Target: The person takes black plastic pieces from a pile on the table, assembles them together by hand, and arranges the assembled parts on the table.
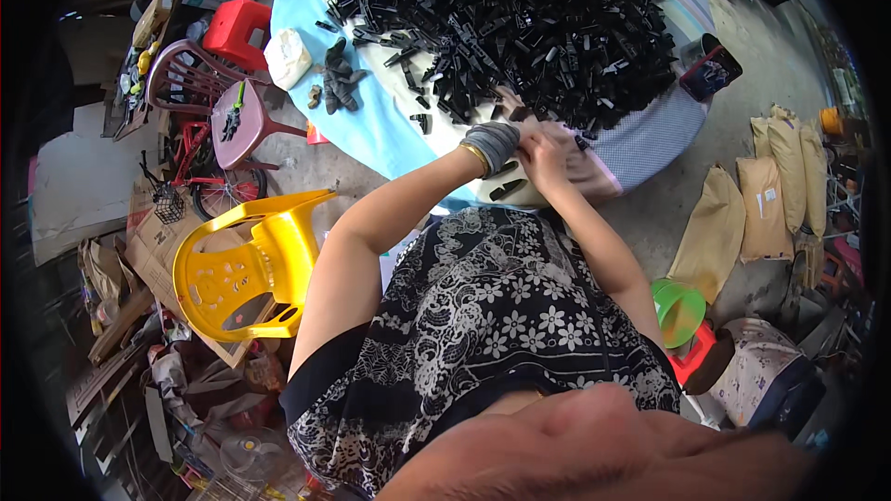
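A grey knit cuff or glove (495,141) is bunched round my left wrist, just past a gold-coloured bracelet (476,160). My left hand (516,113) reaches to the near edge of a heap of small black clip-like parts (520,28); its fingers look stretched out, though partly blurred. My right hand (546,156) is closed against the left hand, beside the cuff. Whatever lies between its fingertips is hidden. A few loose black parts (506,189) rest on the cloth below my hands.
Cloths cover the round table (380,144); dark gloves (341,77) and a white bag (288,57) lie on its left side, a phone (710,72) at its right edge. A yellow chair (251,269) and pink chair (243,125) stand left. Tan sacks (715,232) stand right.
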{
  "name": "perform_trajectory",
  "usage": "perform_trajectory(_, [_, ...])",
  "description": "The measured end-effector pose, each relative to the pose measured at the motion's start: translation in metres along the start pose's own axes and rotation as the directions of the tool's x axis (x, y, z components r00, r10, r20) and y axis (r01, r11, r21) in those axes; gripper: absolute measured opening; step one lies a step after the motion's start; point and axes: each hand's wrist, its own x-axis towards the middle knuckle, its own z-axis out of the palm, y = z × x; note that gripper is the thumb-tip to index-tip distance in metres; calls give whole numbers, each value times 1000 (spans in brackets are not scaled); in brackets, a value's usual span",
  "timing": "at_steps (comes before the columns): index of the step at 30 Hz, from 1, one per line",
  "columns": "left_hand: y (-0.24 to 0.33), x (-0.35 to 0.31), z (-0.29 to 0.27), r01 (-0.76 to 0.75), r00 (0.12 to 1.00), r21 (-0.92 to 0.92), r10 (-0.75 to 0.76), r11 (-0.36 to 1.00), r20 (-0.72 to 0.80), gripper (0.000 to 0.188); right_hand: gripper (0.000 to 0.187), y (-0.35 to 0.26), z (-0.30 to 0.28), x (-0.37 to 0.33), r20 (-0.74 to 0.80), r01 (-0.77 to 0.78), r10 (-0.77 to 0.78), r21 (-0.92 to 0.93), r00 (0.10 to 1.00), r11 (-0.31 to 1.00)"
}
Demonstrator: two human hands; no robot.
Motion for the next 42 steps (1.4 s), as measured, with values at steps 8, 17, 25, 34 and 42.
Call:
perform_trajectory(8, [16,1,-35,44,991,-14,-42,999,128,21,10,11,6,0,-86,162,-169,-86,982,983])
perform_trajectory(17, [-7,-6,-10,95,995,-119,-93,988,24,27,16,9,4,-1,-38,10,-3,184,999,983])
perform_trajectory(25, [7,-56,-27,93,981,-608,-176,788,-79,42,22,-6,-10,17,631,-637,209,592,747,493])
perform_trajectory(34, [-6,-81,11,194,913,-224,-259,955,-314,24,18,-24,-3,20,394,-250,191,105,899,963])
perform_trajectory(42, [-32,-79,10,210,835,-355,-356,911,-419,26,19,15,-6,48,75,101,-78,-393,994,914])
